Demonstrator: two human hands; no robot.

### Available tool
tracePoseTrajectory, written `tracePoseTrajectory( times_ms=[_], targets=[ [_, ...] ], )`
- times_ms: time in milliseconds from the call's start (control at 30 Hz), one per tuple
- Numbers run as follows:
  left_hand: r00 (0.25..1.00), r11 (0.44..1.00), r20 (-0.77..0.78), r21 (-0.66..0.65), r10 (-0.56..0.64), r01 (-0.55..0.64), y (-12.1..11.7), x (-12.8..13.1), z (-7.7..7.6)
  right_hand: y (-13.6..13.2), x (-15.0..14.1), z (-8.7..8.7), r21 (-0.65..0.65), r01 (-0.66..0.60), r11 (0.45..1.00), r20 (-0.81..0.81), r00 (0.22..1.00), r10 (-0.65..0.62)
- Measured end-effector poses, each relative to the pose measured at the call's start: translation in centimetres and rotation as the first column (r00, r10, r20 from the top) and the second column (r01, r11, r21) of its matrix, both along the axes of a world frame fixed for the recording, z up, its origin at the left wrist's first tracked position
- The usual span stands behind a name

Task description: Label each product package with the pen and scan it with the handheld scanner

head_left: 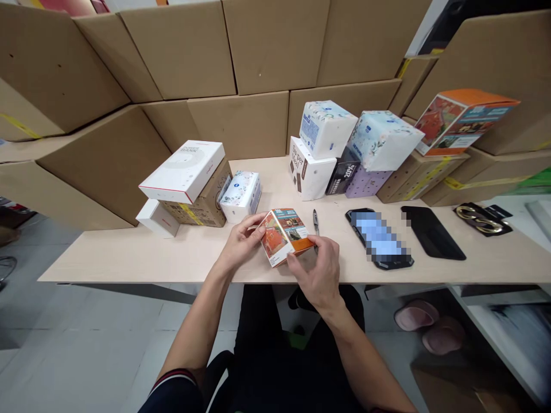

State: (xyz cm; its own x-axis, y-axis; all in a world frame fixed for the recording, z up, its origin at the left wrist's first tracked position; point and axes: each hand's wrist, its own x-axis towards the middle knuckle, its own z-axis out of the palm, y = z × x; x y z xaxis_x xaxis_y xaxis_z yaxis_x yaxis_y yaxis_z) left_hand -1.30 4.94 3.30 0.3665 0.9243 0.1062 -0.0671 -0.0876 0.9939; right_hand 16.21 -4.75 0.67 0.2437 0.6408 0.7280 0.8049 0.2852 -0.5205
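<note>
Between my two hands a small printed box, orange and white with colour pictures, is held tilted just above the front part of the table. My left hand grips its left edge, thumb on the front face and fingers behind. At the lower right, my right hand pinches the orange end with thumb and fingers. A pen lies on the table just behind my right hand. Further right is a phone with its lit screen blurred out.
On the wooden table, a white power bank box rests on a carton, beside a tissue pack. More tissue packs and boxes are stacked at the back right. A black flat case lies right. Cardboard walls enclose the back.
</note>
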Motion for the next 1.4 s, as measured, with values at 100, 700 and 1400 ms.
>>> tracePoseTrajectory(
  times_ms=[100,700,1400],
  targets=[
    [0.991,0.990,0.123,-0.125,-0.055,0.071,-0.2,-0.1,0.5,-0.4,0.5,-0.2,-0.081,-0.065,0.995,-0.072,0.996,0.059],
    [0.995,0.986,0.081,-0.159,0.060,-0.046,-0.1,0.5,0.8,1.7,7.2,0.6,-0.358,0.125,0.925,0.329,0.944,0.000],
    [0.977,0.976,-0.187,0.209,0.106,-0.066,0.6,0.7,-1.3,4.7,10.2,0.6,-0.373,0.178,0.911,0.381,0.924,-0.025]
  ],
)
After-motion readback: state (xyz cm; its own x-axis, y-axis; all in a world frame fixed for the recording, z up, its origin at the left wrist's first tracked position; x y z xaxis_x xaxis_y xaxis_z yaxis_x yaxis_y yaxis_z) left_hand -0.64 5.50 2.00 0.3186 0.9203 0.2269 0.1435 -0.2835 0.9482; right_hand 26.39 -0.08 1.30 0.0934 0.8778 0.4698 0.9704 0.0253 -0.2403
